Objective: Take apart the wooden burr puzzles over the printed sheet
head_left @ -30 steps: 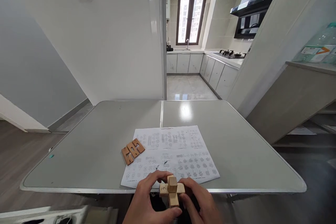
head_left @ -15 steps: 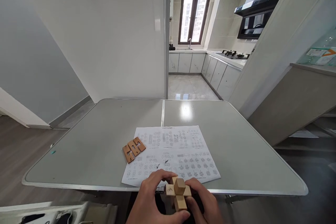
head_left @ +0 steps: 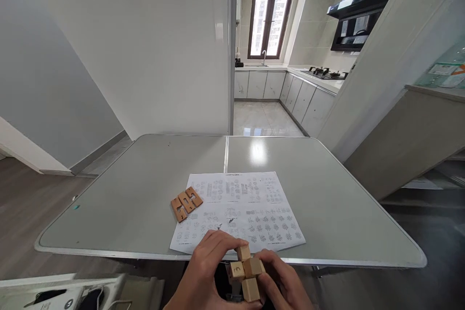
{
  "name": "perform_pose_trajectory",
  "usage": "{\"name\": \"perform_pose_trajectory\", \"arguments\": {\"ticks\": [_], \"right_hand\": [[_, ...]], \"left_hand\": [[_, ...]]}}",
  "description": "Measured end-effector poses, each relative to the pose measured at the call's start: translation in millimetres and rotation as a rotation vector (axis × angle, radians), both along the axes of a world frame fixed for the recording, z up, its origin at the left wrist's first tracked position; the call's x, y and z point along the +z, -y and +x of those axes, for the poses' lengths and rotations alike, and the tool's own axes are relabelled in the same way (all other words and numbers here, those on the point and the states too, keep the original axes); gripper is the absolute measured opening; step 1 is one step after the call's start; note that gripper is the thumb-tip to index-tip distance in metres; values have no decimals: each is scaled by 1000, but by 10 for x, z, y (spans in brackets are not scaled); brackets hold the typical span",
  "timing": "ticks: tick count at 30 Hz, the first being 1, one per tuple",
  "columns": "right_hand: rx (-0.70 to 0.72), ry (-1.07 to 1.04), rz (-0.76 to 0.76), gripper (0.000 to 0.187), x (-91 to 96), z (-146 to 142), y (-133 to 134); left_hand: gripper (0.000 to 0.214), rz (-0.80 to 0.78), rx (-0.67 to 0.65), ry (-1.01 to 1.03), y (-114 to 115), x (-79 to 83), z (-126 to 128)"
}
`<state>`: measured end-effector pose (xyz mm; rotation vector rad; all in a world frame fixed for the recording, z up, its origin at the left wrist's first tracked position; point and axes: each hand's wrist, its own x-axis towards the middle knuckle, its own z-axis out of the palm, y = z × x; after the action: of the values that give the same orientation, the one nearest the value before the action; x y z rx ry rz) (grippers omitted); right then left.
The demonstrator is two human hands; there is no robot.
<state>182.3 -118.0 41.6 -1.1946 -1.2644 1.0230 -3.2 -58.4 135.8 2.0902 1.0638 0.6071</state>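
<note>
Both my hands are at the near table edge, closed round a partly built wooden burr puzzle [head_left: 246,270] of crossed light blocks; one block bears the number 3. My left hand [head_left: 203,273] wraps it from the left, fingers curled over its top. My right hand [head_left: 285,281] grips it from the right and below. Three loose notched wooden pieces [head_left: 186,202] lie side by side on the table to the left of a printed instruction sheet [head_left: 240,210], well beyond my hands.
The grey folding table [head_left: 127,203] has a seam down its middle and a metal rim. Behind it stand a white wall and an open kitchen doorway with cabinets [head_left: 261,85]. A counter [head_left: 417,126] stands at the right. A box with cables [head_left: 72,295] sits at lower left.
The puzzle has been turned a little in my hands and sits lower in view. The view has shifted slightly; the loose pieces and sheet stay in place.
</note>
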Motion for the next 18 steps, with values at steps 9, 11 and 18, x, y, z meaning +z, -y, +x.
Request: {"name": "perform_pose_trajectory", "arguments": {"ticks": [9, 11, 18], "right_hand": [[-58, 87, 334, 14, 13, 46, -52], [-113, 55, 289, 13, 40, -3, -41], [-128, -94, 59, 31, 42, -58, -22]], "left_hand": [[50, -187, 169, 9, 70, -64, 5], [49, -188, 195, 17, 71, -50, 16], [49, -118, 160, 5, 50, -25, 19]]}}
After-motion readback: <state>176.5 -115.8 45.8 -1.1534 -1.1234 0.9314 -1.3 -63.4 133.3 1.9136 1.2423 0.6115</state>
